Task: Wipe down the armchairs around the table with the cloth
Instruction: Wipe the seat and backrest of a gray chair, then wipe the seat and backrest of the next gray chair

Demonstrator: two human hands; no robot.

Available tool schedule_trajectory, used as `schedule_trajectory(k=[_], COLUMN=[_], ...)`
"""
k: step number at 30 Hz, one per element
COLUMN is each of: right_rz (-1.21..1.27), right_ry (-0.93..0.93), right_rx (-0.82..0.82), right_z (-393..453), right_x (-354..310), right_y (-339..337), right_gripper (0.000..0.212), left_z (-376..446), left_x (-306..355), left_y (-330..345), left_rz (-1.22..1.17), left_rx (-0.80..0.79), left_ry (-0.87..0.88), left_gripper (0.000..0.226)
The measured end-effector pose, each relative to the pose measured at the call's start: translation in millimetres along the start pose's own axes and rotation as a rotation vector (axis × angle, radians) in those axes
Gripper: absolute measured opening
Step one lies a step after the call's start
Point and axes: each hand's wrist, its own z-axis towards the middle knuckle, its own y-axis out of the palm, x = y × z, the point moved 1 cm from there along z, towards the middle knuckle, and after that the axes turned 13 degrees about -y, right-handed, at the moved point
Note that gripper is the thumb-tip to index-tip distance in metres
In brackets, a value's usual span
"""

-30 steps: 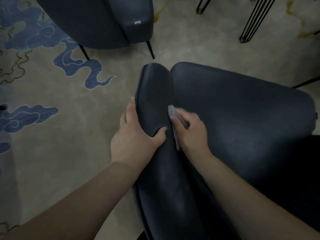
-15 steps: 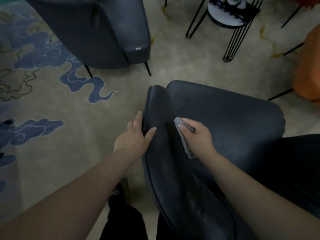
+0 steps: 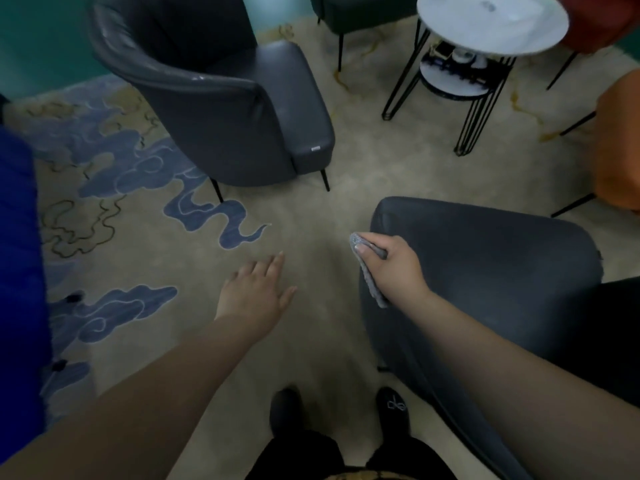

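My right hand (image 3: pixel 394 268) grips a small grey cloth (image 3: pixel 369 275) at the left edge of the near dark armchair (image 3: pixel 485 265), which fills the right side of the view. The cloth hangs down below my fist against the chair's side. My left hand (image 3: pixel 256 292) hovers over the carpet to the left of that chair, fingers spread and holding nothing. A second dark leather armchair (image 3: pixel 221 109) stands farther off at the upper left, its seat facing right.
A round white side table (image 3: pixel 491 26) on black wire legs stands at the upper right, with a lower shelf holding small items. An orange chair (image 3: pixel 620 147) is at the right edge, another dark chair (image 3: pixel 360 12) at the top. My shoes (image 3: pixel 393 410) stand on patterned beige carpet.
My left hand has let go of the near armchair's arm and moved left over the carpet. The view has lifted, bringing the table and far chairs into sight. My right hand still holds the cloth.
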Motion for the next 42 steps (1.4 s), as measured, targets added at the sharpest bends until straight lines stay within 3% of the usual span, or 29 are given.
schedule_trajectory(k=[11, 20, 32, 42], right_rz=[-0.088, -0.148, -0.128, -0.149], right_ry=[0.028, 0.074, 0.067, 0.047], right_rx=[0.066, 0.057, -0.02, 0.018], right_z=[43, 112, 289, 393], right_x=[-60, -56, -40, -44], right_y=[74, 77, 47, 49], right_gripper=[0.025, 0.028, 0.027, 0.02], left_z=[28, 97, 267, 366], left_x=[-109, -100, -65, -75], left_y=[-23, -34, -75, -102], left_rz=[0.162, 0.094, 0.04, 0.002], left_rx=[-0.043, -0.054, -0.02, -0.018], left_ry=[0.128, 0.16, 0.183, 0.215], left_gripper=[0.072, 0.071, 0.067, 0.069])
